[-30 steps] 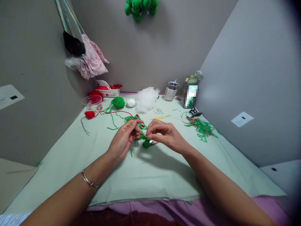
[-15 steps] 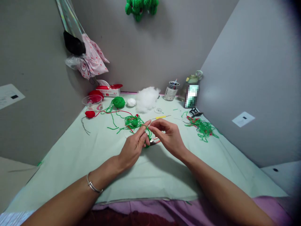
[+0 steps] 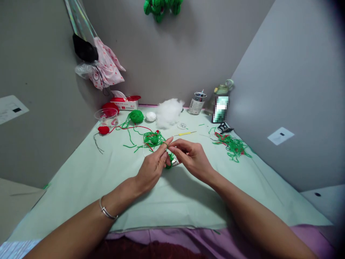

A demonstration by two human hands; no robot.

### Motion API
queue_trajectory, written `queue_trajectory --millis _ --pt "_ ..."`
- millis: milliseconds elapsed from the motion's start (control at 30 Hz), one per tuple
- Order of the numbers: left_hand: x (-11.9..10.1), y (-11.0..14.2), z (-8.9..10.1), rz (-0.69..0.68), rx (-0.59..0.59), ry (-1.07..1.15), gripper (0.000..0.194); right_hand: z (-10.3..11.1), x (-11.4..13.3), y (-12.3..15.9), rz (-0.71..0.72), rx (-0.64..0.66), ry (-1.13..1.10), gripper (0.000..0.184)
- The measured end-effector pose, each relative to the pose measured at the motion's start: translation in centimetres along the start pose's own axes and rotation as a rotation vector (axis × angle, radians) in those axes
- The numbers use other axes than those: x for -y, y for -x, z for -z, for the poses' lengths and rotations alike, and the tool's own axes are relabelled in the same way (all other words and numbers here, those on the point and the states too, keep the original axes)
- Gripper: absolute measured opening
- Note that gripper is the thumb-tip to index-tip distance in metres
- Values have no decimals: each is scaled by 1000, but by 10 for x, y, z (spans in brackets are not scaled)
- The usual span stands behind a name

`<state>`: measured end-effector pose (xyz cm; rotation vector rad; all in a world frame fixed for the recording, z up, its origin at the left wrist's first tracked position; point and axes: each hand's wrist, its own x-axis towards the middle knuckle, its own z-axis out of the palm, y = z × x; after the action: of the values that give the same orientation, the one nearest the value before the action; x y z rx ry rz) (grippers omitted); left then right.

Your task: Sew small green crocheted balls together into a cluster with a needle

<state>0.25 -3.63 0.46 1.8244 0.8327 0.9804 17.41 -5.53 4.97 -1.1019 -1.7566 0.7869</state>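
My left hand [image 3: 152, 165] is closed with its index finger stretched forward, and green yarn [image 3: 166, 144] loops over that finger. Below its fingertips a small green yarn piece [image 3: 169, 163] shows, mostly covered by the hand. The thumb and index finger of my right hand [image 3: 193, 155] pinch the yarn at the left index finger. Partly hidden behind the right hand lies a metal tool with reddish handles [image 3: 176, 162]. A yellow-handled crochet hook [image 3: 184, 133] rests on the cloth just beyond the hands.
Tangled green yarn [image 3: 153, 137] lies past my left hand, another heap [image 3: 234, 148] at right. Behind are a green yarn ball [image 3: 136, 116], a red one [image 3: 103, 130], white stuffing [image 3: 169, 113], a clear tub [image 3: 107, 117], a pen can [image 3: 196, 104] and a phone [image 3: 220, 109].
My right hand has shifted slightly left, its fingertips now closer to the left index finger and covering more of the metal tool. The left hand stays nearly in place.
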Motion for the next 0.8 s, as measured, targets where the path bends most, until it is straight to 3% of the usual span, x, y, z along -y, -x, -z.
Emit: queue_trajectory --millis 233,500,700,800 --pt "1 0 -1 6 0 11 55 2 -2 0 -18 -13 111 18" --pt "4 -1 0 12 25 -93 55 3 -7 -4 -34 23 87 19" --pt "0 -4 2 -159 -48 -298 46 2 -12 -7 -52 36 32 21" --pt "1 -5 2 -180 -63 -351 45 2 -14 -8 -83 10 23 22"
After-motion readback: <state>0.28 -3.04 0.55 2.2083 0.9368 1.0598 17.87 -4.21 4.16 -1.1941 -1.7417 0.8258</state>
